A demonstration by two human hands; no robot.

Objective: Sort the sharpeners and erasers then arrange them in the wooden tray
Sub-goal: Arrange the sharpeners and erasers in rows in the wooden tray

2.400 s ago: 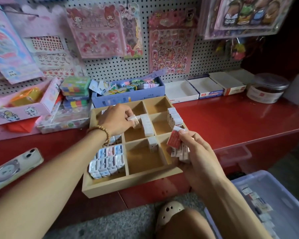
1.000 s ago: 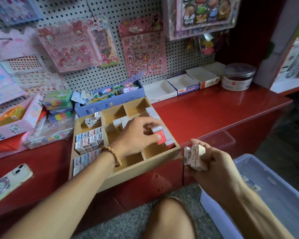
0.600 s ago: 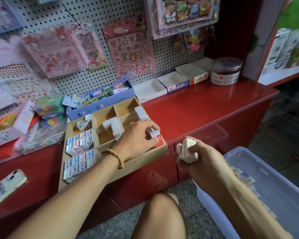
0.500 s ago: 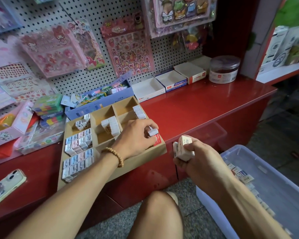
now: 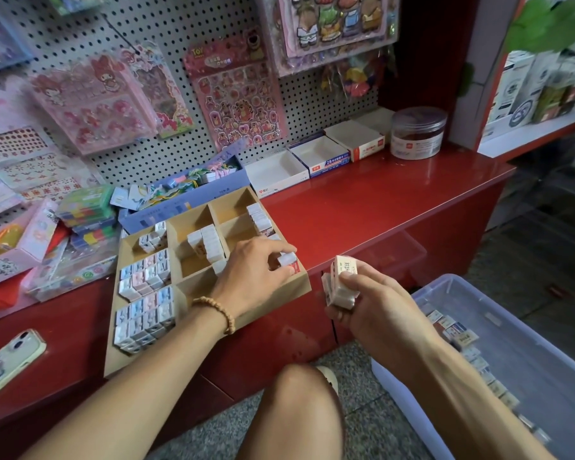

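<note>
Pinching small white wrapped eraser block (image 5: 287,259), left hand (image 5: 254,275) sits over near-right cell of pale plywood divided tray (image 5: 140,351) on glossy red counter (image 5: 362,207). Right hand (image 5: 372,302) has fingers curled round stack of white boxy erasers (image 5: 341,283), off counter edge. Left tray cells packed w/ pastel blocks. Translucent plastic bin (image 5: 512,330) at right holds more; forearm blocks part of tray front

At centre frame, the left hand (image 5: 253,277) pinches a small white eraser (image 5: 287,259) over the wooden tray's (image 5: 140,356) right compartment; just right, the right hand (image 5: 372,307) grips a stack of erasers (image 5: 341,283).
</note>
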